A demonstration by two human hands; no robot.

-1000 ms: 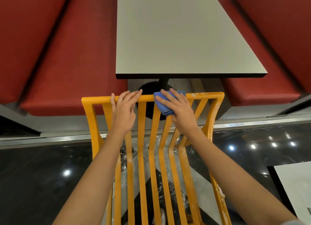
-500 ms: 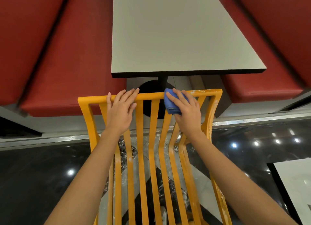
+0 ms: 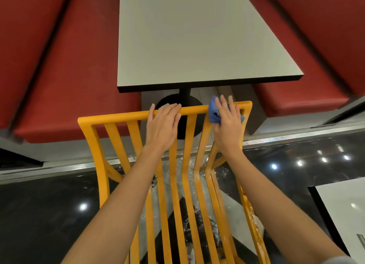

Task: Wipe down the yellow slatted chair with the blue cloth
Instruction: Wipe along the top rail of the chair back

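The blue cloth is pressed under the flat right hand at the right corner of the yellow slatted chair top rail, which is clasped mid-rail by the left hand. The white residue down the right edge is best reached by folding the cloth round the corner, the chair kept steadied. Compared with earlier, the cloth is further right along the rail, and so is the left hand.

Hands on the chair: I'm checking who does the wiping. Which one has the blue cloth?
The right hand presses the blue cloth onto the chair's top rail near its right corner; the left hand grips the rail bare.
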